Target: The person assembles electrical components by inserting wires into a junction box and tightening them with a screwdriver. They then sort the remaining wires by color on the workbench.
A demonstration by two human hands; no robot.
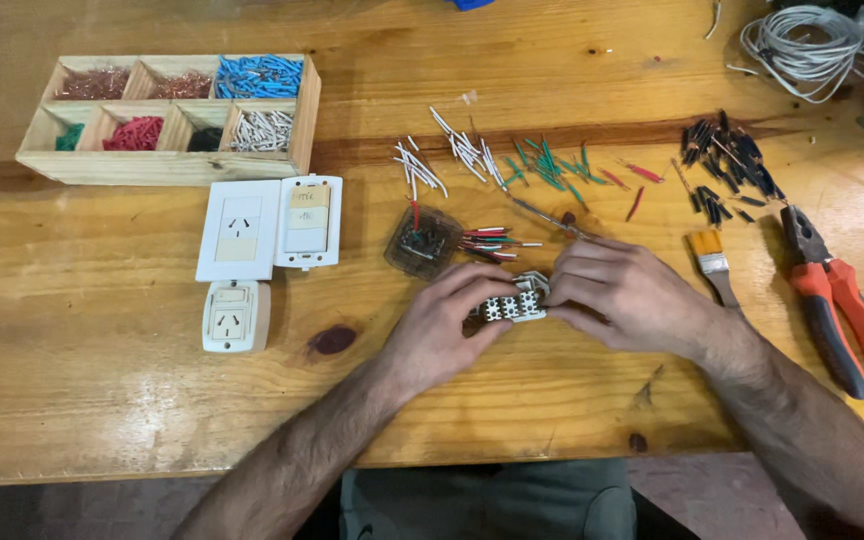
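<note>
Both of my hands meet at the middle of the wooden table around a small white socket module with rows of holes. My left hand grips its left end with fingers curled over the top. My right hand holds its right end and covers part of it. Just beyond my fingers lies a clear plastic cover with a bundle of red, green and white wire pieces beside it.
White, green, red and black wire bits lie scattered behind. A wooden sorting tray is far left, with white socket plates and a small socket below it. Brush, red pliers, grey cable coil right.
</note>
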